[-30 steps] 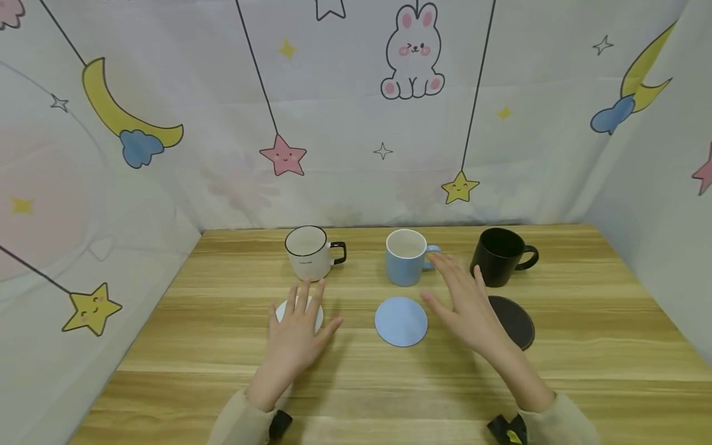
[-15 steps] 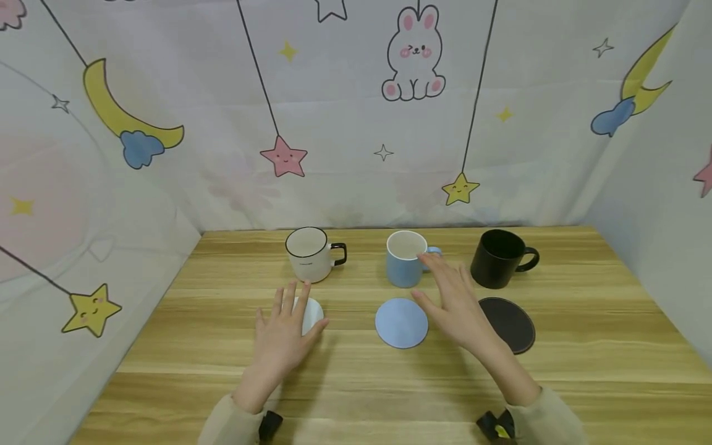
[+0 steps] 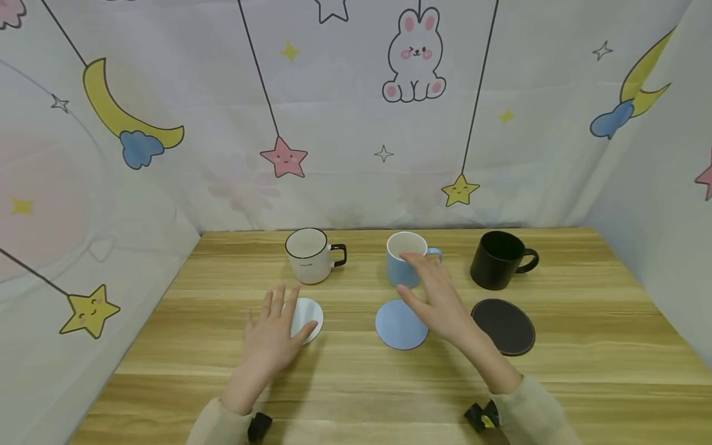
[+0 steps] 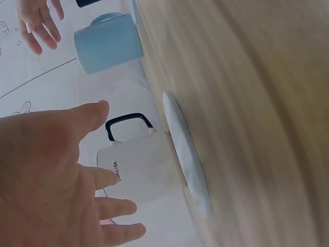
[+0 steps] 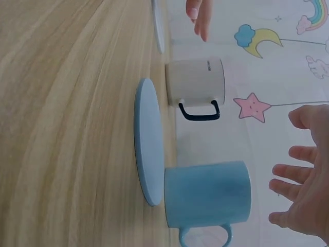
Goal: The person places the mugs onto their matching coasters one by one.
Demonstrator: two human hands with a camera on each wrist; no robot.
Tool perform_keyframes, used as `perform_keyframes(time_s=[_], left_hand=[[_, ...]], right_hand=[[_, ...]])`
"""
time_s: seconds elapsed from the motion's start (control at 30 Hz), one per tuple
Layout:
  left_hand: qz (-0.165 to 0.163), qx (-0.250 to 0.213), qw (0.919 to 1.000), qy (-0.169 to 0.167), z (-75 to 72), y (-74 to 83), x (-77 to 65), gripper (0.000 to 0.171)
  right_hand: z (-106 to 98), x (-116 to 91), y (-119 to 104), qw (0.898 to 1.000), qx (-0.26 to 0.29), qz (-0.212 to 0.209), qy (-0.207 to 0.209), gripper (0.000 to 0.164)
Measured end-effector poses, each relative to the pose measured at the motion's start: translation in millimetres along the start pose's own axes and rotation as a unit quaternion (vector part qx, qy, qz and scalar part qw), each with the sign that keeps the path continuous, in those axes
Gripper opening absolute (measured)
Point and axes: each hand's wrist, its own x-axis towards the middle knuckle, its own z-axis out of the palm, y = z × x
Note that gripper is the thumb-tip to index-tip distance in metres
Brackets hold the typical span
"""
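My left hand hovers with spread fingers over the left side of a white round coaster, holding nothing. Behind that coaster stands a white mug with a black rim and black handle. My right hand is held in the air with fingers apart, partly covering a blue mug and the edge of a light blue coaster. In the right wrist view, a gap shows between its fingers and the blue mug. A black mug stands behind a black coaster.
All three mugs stand upright in a row near the back edge of the wooden table, handles toward the right. A white cloth printed with stars, moons and a rabbit hangs behind and at both sides.
Both hands have moved left. The left hand uncovers more of the white coaster; the right hand leaves the black coaster and comes in front of the blue mug. Mugs and coasters stay put.
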Motion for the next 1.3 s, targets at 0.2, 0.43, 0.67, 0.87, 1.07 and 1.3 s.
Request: perform_keyframes(time_s=[0.2,0.43,0.67,0.87,1.07,1.3], left_hand=[[0.003,-0.010,0.9999,-0.013,-2.2,-11.5,-0.8,0.078],[-0.004,-0.001,0.9995,-0.030,-6.8,-21.6,-2.0,0.079],[-0.002,0.004,0.9992,-0.040,-6.8,-28.6,-3.0,0.079],[0.008,0.007,0.9985,-0.053,-6.1,-33.8,-4.5,0.080],[0.025,0.012,0.9967,-0.076,-6.0,-40.7,-5.6,0.080],[0.029,0.007,0.9952,-0.094,-6.9,-46.2,-3.4,0.085]], right_hand=[[8,6,2,1.000,0.014,-0.016,0.000,0.054],[15,12,2,0.999,0.041,-0.008,-0.016,0.054],[22,19,1,0.997,0.063,0.008,-0.046,0.052],[30,24,3,0.996,0.075,0.016,-0.056,0.052],[37,29,2,0.993,0.089,0.024,-0.069,0.051],[43,38,-3,0.992,0.099,0.020,-0.069,0.051]])
